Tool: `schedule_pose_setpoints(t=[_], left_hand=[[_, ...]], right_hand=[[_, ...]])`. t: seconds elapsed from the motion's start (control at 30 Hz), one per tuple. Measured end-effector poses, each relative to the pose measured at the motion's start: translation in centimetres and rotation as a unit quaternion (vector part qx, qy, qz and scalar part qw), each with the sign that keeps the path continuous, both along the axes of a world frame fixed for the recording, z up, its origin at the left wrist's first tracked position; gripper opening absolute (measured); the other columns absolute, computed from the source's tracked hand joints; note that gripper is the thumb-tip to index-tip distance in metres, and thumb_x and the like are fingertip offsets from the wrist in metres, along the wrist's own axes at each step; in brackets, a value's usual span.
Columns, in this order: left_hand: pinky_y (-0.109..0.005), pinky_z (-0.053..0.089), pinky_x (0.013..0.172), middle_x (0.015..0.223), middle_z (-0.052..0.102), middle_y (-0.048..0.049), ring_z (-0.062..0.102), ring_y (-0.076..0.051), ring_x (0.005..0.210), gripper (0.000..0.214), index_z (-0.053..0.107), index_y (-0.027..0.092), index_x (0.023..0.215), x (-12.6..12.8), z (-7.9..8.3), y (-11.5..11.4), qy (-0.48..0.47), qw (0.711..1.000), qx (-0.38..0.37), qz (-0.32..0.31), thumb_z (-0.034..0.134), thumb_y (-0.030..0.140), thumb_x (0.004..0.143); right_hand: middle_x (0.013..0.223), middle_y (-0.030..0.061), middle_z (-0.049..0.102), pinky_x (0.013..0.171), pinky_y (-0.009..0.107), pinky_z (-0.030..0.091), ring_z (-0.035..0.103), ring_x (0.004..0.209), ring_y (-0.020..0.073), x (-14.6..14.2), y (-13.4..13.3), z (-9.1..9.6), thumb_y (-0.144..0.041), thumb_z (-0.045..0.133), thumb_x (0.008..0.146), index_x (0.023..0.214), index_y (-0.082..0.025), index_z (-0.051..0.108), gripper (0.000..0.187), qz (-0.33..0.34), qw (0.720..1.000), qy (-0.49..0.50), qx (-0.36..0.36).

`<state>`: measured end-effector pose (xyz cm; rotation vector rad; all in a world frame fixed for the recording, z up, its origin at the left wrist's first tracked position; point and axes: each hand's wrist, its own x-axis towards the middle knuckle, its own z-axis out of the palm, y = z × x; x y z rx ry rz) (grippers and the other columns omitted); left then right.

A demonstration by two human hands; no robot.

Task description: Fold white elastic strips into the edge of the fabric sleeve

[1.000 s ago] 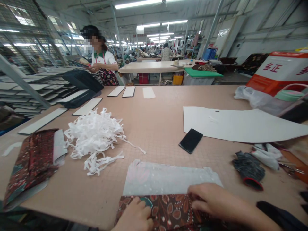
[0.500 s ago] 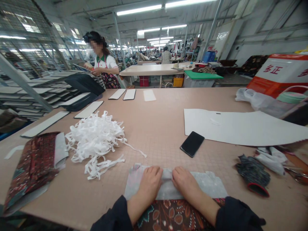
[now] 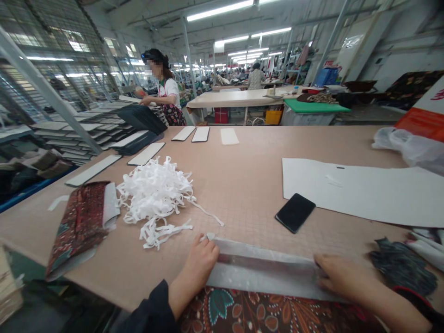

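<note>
In front of me lies a piece of dark floral fabric (image 3: 249,311) with a pale grey-white backing (image 3: 263,277) along its far edge. That backed edge stands partly raised, like a fold. At its left end my left hand (image 3: 201,256) grips the edge, thumb and fingers closed on it. My right hand (image 3: 338,273) pinches the right end; it is slightly blurred. Left of the fabric, a heap of narrow white strips (image 3: 156,189) is piled on the table. A black phone (image 3: 295,212) lies beyond the fabric, toward the right.
A large white panel (image 3: 364,189) covers the right side of the table (image 3: 249,171). Dark gloves (image 3: 402,266) sit near my right arm. Folded floral fabric (image 3: 81,222) lies at the left edge. Several white boards (image 3: 147,153) line the far left, where a co-worker (image 3: 169,95) stands.
My hands have moved apart from the middle of the fabric to its two ends, and the backed edge is now lifted. The view has turned slightly left.
</note>
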<state>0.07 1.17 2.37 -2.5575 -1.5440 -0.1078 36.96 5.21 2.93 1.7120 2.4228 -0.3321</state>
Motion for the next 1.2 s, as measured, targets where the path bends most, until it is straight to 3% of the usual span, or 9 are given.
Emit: schedule_pose_setpoints(t=[0.17, 0.3, 0.4, 0.53, 0.7, 0.87, 1.07, 1.13, 1.2], left_hand=[[-0.043, 0.027, 0.096, 0.073, 0.056, -0.0003, 0.05, -0.017, 0.08, 0.01, 0.054, 0.018, 0.075, 0.9, -1.2, -0.5, -0.005, 0.999, 0.034, -0.035, 0.05, 0.019, 0.084], [-0.041, 0.029, 0.095, 0.076, 0.058, -0.0017, 0.051, -0.018, 0.083, 0.009, 0.056, 0.018, 0.08, 1.3, -0.6, -1.9, -0.025, 0.998, 0.034, -0.056, 0.049, 0.02, 0.085], [-0.038, 0.03, 0.094, 0.078, 0.058, -0.0011, 0.051, -0.017, 0.084, 0.013, 0.057, 0.019, 0.083, 1.3, 0.7, -3.1, -0.048, 0.994, -0.003, -0.098, 0.045, 0.022, 0.087], [-0.041, 0.03, 0.095, 0.088, 0.061, -0.0044, 0.051, -0.02, 0.089, 0.018, 0.056, 0.018, 0.098, 0.7, 1.7, -3.1, -0.049, 0.998, 0.002, -0.027, 0.041, 0.02, 0.088], [-0.045, 0.031, 0.095, 0.104, 0.059, -0.0061, 0.05, -0.022, 0.099, 0.027, 0.051, 0.021, 0.11, 0.2, 1.0, -1.5, -0.081, 0.994, -0.007, 0.079, 0.042, 0.016, 0.085], [-0.039, 0.038, 0.092, 0.116, 0.054, -0.0072, 0.048, -0.021, 0.105, 0.037, 0.048, 0.02, 0.116, -0.7, 0.4, 1.5, -0.148, 0.981, -0.013, 0.126, 0.042, 0.01, 0.081], [-0.052, 0.021, 0.102, 0.133, 0.042, -0.0078, 0.029, -0.025, 0.127, 0.045, 0.051, 0.023, 0.115, -5.1, -0.1, 8.4, -0.07, 0.987, 0.013, 0.147, 0.04, 0.004, 0.076], [-0.053, 0.027, 0.099, 0.129, 0.045, -0.0097, 0.032, -0.026, 0.125, 0.04, 0.056, 0.021, 0.106, -7.0, -0.3, 10.1, -0.065, 0.984, 0.011, 0.167, 0.038, 0.003, 0.075], [-0.047, 0.033, 0.095, 0.128, 0.046, -0.0094, 0.034, -0.025, 0.123, 0.04, 0.057, 0.021, 0.103, -8.5, -0.5, 11.2, -0.067, 0.981, 0.009, 0.181, 0.037, 0.002, 0.075]], right_hand=[[0.089, 0.0098, 0.065, 0.077, 0.034, 0.044, 0.059, 0.087, 0.0235, -13.3, 1.7, 2.9, -0.009, 0.044, 0.076, 0.088, -0.016, 0.061, 0.022, 0.191, 0.966, 0.171, -0.001], [0.095, 0.0051, 0.066, 0.074, 0.025, 0.043, 0.06, 0.084, 0.0173, -22.0, 2.4, 0.9, -0.006, 0.042, 0.076, 0.098, -0.019, 0.06, 0.032, 0.309, 0.902, 0.275, -0.125], [0.096, 0.0058, 0.067, 0.068, 0.026, 0.043, 0.06, 0.081, 0.0195, -24.4, 3.3, -0.9, -0.012, 0.05, 0.075, 0.116, -0.021, 0.052, 0.042, 0.281, 0.92, 0.234, -0.14], [0.092, 0.0053, 0.066, 0.069, 0.027, 0.041, 0.059, 0.082, 0.0197, -25.0, 5.1, -1.4, -0.019, 0.051, 0.079, 0.105, -0.021, 0.057, 0.027, 0.196, 0.951, 0.217, -0.102], [0.105, 0.0156, 0.056, 0.08, 0.035, 0.036, 0.05, 0.1, 0.025, -25.1, 7.0, -1.5, -0.021, 0.042, 0.085, 0.097, -0.014, 0.053, 0.018, 0.059, 0.969, 0.24, -0.019], [0.077, 0.0054, 0.061, 0.068, 0.027, 0.038, 0.055, 0.078, 0.0179, -24.7, 7.3, -2.6, -0.015, 0.051, 0.077, 0.072, -0.016, 0.053, 0.006, 0.024, 0.949, 0.297, -0.1], [0.054, -0.0041, 0.054, 0.048, 0.02, 0.034, 0.049, 0.049, 0.0101, -20.4, 5.4, -1.3, -0.021, 0.045, 0.079, 0.07, -0.018, 0.047, 0.009, -0.013, 0.88, 0.39, -0.27], [0.052, -0.0049, 0.052, 0.044, 0.019, 0.029, 0.044, 0.045, 0.0086, -17.4, 4.7, -0.5, -0.027, 0.049, 0.078, 0.07, -0.018, 0.046, 0.012, -0.044, 0.813, 0.465, -0.347], [0.05, -0.0061, 0.048, 0.042, 0.019, 0.024, 0.037, 0.042, 0.007, -14.1, 4.1, 0.0, -0.033, 0.056, 0.077, 0.071, -0.018, 0.047, 0.018, -0.083, 0.715, 0.561, -0.41]])
